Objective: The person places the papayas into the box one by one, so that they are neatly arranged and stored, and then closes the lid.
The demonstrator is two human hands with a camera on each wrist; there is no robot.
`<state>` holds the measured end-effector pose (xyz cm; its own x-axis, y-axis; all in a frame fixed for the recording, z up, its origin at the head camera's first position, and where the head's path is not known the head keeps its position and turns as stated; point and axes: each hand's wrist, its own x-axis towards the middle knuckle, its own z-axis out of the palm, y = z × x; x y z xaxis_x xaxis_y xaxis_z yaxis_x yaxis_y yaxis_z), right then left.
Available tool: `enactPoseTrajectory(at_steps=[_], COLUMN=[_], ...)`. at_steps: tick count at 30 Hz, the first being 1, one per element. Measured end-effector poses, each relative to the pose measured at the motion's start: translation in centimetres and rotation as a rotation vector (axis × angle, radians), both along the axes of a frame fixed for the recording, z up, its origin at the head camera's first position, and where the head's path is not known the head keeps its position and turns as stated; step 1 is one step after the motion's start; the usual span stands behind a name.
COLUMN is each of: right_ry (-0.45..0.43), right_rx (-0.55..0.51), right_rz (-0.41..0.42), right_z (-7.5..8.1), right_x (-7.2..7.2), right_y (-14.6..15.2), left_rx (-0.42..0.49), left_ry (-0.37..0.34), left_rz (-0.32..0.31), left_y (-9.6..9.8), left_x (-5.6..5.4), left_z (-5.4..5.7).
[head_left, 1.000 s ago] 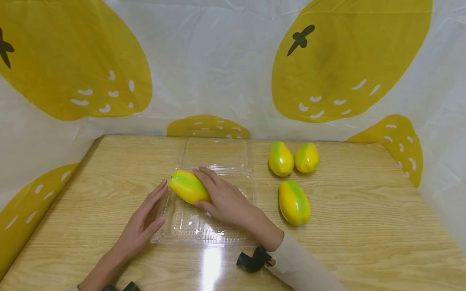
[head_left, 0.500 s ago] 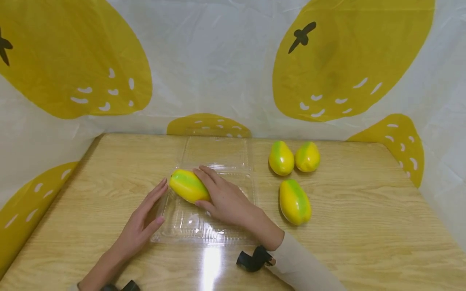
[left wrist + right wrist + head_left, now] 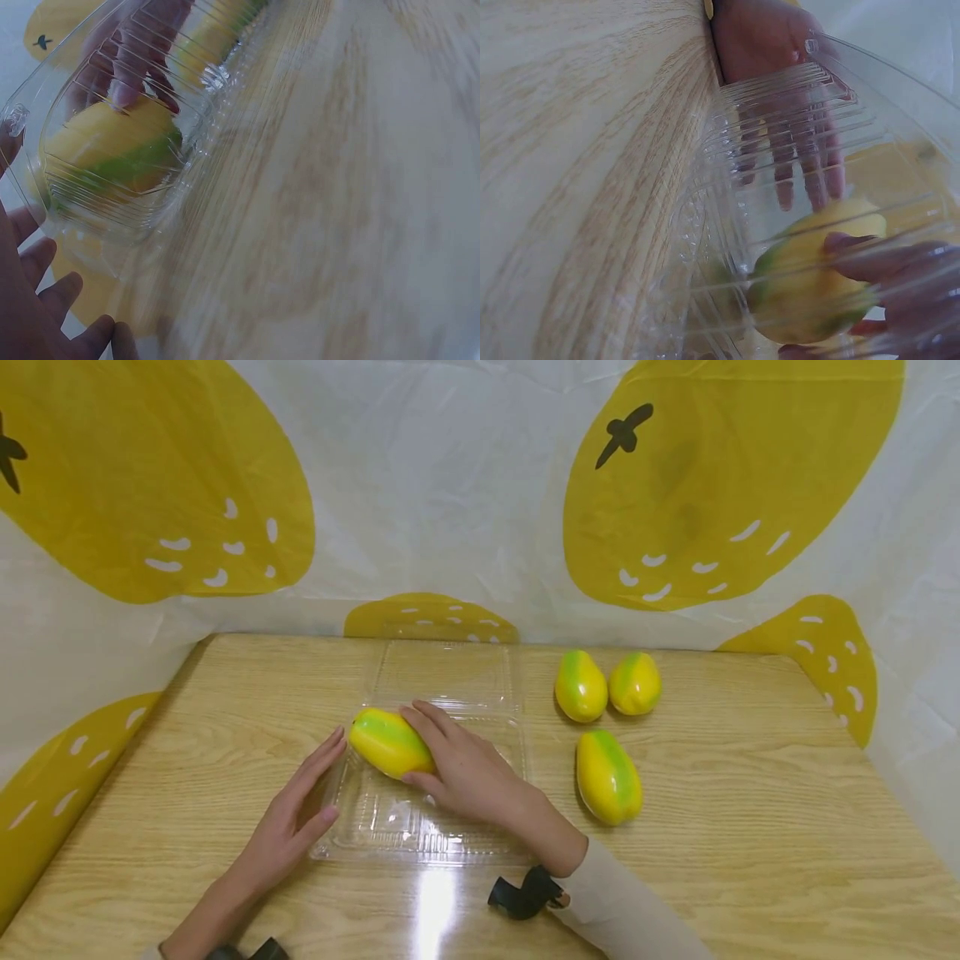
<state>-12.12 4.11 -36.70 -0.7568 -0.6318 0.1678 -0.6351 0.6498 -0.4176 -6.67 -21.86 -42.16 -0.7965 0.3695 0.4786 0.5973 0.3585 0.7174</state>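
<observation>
In the head view my right hand point(image 3: 476, 768) grips a glossy yellow papaya point(image 3: 388, 745) with a green stripe. The fruit lies slantwise within the base of a clear plastic clamshell box point(image 3: 472, 843), toward its left side. Through the ribbed wall in the right wrist view, the thumb presses on the papaya point(image 3: 810, 277). My left hand point(image 3: 285, 831) is at the box's left edge, fingers extended and thumb apart. The left wrist view has those fingers point(image 3: 60, 296) spread just outside the wall, with the papaya point(image 3: 112, 150) on the other side.
The box's transparent lid point(image 3: 446, 672) lies folded back toward the fabric wall. To the right sit three more papayas: one nearer point(image 3: 609, 778), and two behind it, a left one point(image 3: 581, 687) and a right one point(image 3: 635, 683). All rest on a wood-grain table point(image 3: 750, 827).
Both hands and the papaya hold nearly the same place throughout. Only a slight shift of the head camera's view shows.
</observation>
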Motion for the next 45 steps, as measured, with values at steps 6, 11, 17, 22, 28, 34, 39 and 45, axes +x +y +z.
enactPoseTrajectory(at_steps=[6, 11, 17, 22, 28, 34, 39, 45], right_ry=[-0.004, -0.006, -0.020, -0.013, 0.014, 0.031, 0.009, 0.089], right_rx=[0.007, 0.013, 0.014, 0.018, -0.007, -0.022, -0.049, -0.056], right_rz=[0.000, -0.007, -0.022, -0.029, -0.015, -0.039, -0.079, -0.108], right_z=[0.1, 0.4, 0.8, 1.6, 2.9, 3.7, 4.1, 4.1], right_x=[0.0, 0.1, 0.2, 0.1, 0.4, 0.7, 1.1, 1.8], right_y=[0.0, 0.0, 0.2, 0.8, 2.2, 3.7, 5.3, 7.7], left_rx=[0.001, 0.005, 0.009, 0.012, 0.008, 0.005, 0.000, 0.010], left_ry=[0.000, 0.002, -0.001, 0.007, 0.014, 0.014, 0.011, 0.010], left_rz=[0.001, -0.005, -0.012, -0.014, -0.009, -0.005, -0.001, -0.005], left_y=[0.0, -0.1, -0.1, -0.1, -0.1, -0.3, -0.3, -0.2], left_x=[0.0, 0.0, -0.1, 0.0, 0.0, -0.1, -0.1, -0.1], left_z=[0.0, 0.0, -0.1, -0.2, -0.2, 0.0, 0.1, -0.1])
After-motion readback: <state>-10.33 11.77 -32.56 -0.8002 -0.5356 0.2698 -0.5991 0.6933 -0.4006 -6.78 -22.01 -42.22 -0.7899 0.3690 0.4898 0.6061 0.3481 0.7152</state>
